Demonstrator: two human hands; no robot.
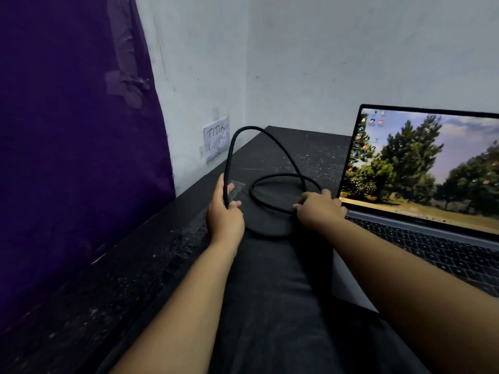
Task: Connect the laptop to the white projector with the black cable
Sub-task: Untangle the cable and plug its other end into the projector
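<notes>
Centre of the frame: black cable (270, 136) looped over a dark table (310, 155), one loop lying flat, another arching up toward the upper middle. Left hand (225, 211) at centre left, fingers wrapped around the rising strand, thumb pressed against it, clamped on the cable. Right hand (320, 209) at centre right, just beside the laptop's left edge, fingertips (298, 205) bent down onto the flat loop where it passes near the screen hinge; pinched on the cable or merely resting on it, cannot tell. Cable ends hidden. Laptop (421, 201) open at right of the frame, screen lit with a picture of trees and desktop icons, keyboard running toward lower right. White corner (348, 287) showing under the right forearm, below the laptop; too little visible to identify. Purple curtain (75, 130) filling the left side. Handwritten paper note (216, 139) taped on the pale wall (324, 49), just left of the cable's raised arch.
</notes>
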